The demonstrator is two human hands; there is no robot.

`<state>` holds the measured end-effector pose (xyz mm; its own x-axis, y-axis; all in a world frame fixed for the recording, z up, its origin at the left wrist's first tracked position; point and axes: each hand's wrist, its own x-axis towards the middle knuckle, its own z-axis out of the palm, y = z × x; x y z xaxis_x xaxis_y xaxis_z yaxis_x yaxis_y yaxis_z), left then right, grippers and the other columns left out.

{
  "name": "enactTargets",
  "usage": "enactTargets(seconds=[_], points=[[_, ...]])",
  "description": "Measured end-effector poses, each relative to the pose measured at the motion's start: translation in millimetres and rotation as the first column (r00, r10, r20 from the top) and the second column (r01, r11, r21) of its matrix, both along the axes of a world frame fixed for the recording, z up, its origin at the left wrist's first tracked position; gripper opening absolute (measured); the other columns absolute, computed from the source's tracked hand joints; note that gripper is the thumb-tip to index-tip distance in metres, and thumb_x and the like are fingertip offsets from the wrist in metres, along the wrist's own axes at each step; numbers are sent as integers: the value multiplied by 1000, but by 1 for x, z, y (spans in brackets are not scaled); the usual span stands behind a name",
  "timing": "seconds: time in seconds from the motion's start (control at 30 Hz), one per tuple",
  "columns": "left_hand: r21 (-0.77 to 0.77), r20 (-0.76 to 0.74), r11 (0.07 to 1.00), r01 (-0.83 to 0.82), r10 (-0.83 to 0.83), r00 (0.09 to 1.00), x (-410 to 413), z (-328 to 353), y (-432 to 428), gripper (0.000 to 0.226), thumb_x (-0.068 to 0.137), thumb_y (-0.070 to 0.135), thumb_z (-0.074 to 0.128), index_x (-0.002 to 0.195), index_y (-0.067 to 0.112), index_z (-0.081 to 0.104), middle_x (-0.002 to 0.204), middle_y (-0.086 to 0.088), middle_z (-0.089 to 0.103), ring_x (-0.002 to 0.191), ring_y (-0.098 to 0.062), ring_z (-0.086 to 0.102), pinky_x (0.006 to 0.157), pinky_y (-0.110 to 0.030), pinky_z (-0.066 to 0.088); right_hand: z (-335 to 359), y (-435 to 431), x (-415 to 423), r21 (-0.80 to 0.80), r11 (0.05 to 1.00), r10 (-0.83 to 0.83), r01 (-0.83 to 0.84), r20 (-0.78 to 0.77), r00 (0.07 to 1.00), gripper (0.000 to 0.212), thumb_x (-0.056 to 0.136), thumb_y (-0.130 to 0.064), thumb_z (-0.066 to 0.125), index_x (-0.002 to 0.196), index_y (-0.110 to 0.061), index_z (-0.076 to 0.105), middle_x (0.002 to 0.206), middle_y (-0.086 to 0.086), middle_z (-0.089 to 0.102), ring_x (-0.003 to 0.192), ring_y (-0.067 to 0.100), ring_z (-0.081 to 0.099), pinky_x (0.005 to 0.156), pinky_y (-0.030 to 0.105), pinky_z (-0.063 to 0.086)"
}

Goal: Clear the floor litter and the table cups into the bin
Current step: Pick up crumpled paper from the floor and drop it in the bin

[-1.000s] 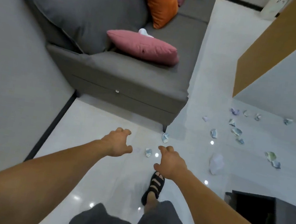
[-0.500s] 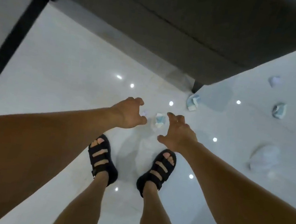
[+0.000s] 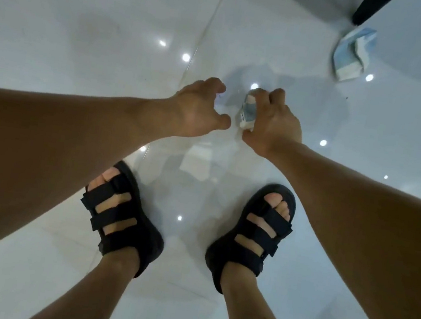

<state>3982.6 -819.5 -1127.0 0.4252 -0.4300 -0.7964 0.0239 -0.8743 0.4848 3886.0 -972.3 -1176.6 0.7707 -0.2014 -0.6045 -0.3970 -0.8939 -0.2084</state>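
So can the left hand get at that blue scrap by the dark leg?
Probably not easily: the right hand, gripping a small scrap, sits between the empty left hand and the blue scrap.

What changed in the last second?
The view dropped toward the floor as both hands reached down. The right hand closed round the crumpled scrap. The left hand stays empty beside it; the second scrap by the sofa leg has not moved.

Dim, cool light lay over the glossy floor (image 3: 62, 19), which threw back small bright glints; shadows were soft, edges stretched, details slightly smeared.
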Motion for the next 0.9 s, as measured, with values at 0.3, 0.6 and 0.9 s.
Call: enactTargets(seconds=[0.3,0.6,0.9], points=[[-145,-150,977,-157,136,979,1,33,3,53,79,16,73,123,21,44,94,15,57,73,18,56,57,2,38,66,36,-4,417,909,-122,5,255,959,78,77,-33,77,143,-14,41,120,8,52,86,26,63,67,30,51],[17,11,992,-126,126,992,22,21,47,49,75,28,77,115,28,50,101,4,57,85,-14,55,66,-21,44,45,24,28,293,955,9,-35,90,996,83,83,-34,71,151,-26,23,141,4,35,112,24,54,83,28,45],[79,31,963,-257,255,966,13,-5,91,49,65,32,80,105,32,52,87,12,55,74,-12,58,59,-27,51,-6,54,48,163,983,70,-86,101,992,27,93,-22,58,117,-10,58,125,13,44,93,30,58,82,34,51]])
